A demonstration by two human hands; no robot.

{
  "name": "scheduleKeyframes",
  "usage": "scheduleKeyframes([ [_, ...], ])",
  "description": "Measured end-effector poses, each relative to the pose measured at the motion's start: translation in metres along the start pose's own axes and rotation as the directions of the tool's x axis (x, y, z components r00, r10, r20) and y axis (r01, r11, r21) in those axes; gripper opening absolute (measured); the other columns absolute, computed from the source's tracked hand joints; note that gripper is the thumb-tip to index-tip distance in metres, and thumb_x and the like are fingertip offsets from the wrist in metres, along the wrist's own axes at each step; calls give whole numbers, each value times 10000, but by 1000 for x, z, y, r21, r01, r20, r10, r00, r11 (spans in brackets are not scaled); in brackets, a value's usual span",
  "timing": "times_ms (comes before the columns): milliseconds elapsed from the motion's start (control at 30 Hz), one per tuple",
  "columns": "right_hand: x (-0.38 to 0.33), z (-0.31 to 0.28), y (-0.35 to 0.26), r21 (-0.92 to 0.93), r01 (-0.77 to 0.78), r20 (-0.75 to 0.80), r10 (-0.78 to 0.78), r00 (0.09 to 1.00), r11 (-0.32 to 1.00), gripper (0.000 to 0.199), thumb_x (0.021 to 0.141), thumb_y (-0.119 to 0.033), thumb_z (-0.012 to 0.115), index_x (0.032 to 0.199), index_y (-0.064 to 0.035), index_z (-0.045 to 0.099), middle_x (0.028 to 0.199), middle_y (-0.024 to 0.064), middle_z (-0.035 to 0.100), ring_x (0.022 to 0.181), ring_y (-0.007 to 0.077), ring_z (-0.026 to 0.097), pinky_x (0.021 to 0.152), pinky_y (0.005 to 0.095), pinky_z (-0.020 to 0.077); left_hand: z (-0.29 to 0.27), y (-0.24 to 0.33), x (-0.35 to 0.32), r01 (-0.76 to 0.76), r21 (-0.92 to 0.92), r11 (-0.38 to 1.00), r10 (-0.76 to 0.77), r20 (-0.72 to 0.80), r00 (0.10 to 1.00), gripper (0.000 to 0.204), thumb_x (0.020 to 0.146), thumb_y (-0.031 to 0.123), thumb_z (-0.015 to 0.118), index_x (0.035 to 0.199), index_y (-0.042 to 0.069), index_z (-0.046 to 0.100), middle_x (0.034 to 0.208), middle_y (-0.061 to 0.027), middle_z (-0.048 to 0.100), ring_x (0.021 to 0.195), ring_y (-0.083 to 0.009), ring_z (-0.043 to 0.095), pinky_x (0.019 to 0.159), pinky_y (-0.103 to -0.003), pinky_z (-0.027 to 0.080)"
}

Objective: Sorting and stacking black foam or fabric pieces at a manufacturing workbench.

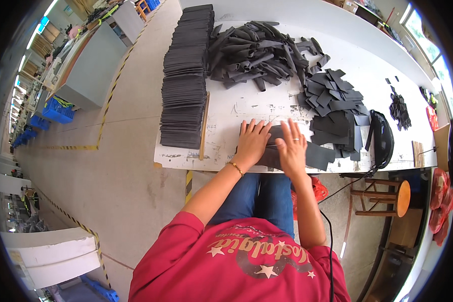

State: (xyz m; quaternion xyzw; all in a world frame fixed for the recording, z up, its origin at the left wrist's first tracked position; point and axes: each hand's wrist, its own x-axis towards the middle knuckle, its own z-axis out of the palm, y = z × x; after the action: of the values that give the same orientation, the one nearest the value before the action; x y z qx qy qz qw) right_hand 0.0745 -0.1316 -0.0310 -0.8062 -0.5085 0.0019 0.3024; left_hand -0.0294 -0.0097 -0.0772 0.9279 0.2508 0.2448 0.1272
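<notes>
So the landmark here is the long stack (185, 75) of black sheets running along the left side of the white table (267, 103). A wooden stick (205, 126) lies right up against the stack's right side, near its close end.

The person in the red shirt (246, 261) has both hands to the right of that close end, over some flat dark pieces (318, 156) by the table's front edge. So yeah, the pieces being worked on are to the right of the stack, past the stick. Left hand (253, 143) is palm down on them, flat, fingers a bit spread, beaded bracelet (235, 168) on the wrist. Right hand (293, 151), the one with a ring on it, is farther from the stack: fingers stretched out, thumb held away, not pinching anything. Can't really tell if its palm is pressing down or just above the stuff.

Just right of the stack's far half there's a messy heap of rolled black pieces (256, 50). Farther right of the stack is a loose pile of flat black pieces (334, 95), then a curved black bag-looking thing (382, 138), and well apart from the stack, a small dark bunch (400, 111). Way off to the stack's right, lower down, there's a wooden stool (402, 199); out to its left, a blue crate (59, 110) on the floor.
</notes>
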Motion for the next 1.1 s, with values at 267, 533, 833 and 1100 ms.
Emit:
scheduleKeyframes([
  [267,-85,-37,98,-336,-127,-11,131,991,933,448,814,-83,663,1251,-49,565,1324,119,551,1191,329,520,1020,451,376,-39,-13,42,12,-257,966,-66,-201,977,338,948,115,540,1283,70,557,1248,-173,600,1233,-366,505,1063,-461,377],
  [533,-98,-38,108,-390,165,165,-107,980,906,308,825,-89,635,1117,8,633,1167,136,630,1011,312,582,899,429,455,-32,-163,172,173,-164,971,-224,-379,898,292,820,-37,604,1105,23,624,1057,-152,619,995,-340,605,860,-402,501],
  [833,-115,-49,106,-343,180,148,-136,980,922,417,713,-74,648,1129,-46,655,1238,153,618,1073,333,586,912,429,486,-36,-160,185,-36,-273,961,-80,-399,913,170,789,50,705,945,-15,681,984,-144,669,899,-316,650,807,-373,509],
  [1100,-66,-45,104,1,-60,-327,57,943,998,134,861,67,575,978,12,613,992,168,655,939,365,621,825,391,505,-72,-87,134,165,-981,104,-462,99,882,231,882,174,711,981,-5,604,939,-101,672,813,-209,681,749,-353,573],
])
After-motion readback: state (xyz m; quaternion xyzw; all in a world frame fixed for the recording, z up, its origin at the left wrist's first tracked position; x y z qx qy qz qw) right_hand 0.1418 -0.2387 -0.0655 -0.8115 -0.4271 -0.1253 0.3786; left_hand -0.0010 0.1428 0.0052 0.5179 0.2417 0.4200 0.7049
